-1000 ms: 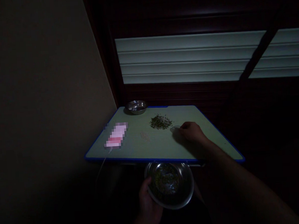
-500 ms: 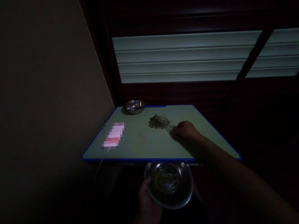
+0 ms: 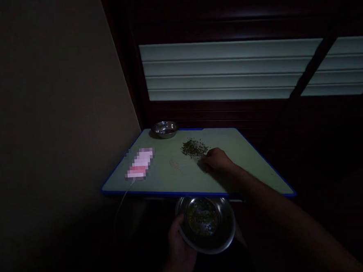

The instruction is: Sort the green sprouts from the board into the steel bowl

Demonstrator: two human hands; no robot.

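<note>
My left hand (image 3: 180,247) grips the rim of a steel bowl (image 3: 227,227) just below the table's near edge, thumb over the lip. Small green beans or seeds (image 3: 201,217) lie across the bowl's bottom. On the tabletop, my right hand (image 3: 216,158) is closed at the near right side of a pile of green and pale grains (image 3: 193,147). A small see-through piece pokes out of its fingers towards the pile; its kind is too dim to tell. Left of that hand lies a thin scatter of pale grains (image 3: 175,164).
The pale tabletop (image 3: 237,136) has a blue rim. A second steel bowl (image 3: 165,130) stands at its far left corner. A blurred-out phone-like pink thing (image 3: 141,163) lies at the left, its white cable (image 3: 120,205) hanging over the edge. Wall and slatted panels (image 3: 220,72) stand close behind.
My right hand has slid left along the tabletop to the near side of the pile, bringing the see-through piece with it. The left hand and its bowl have stayed in place.
</note>
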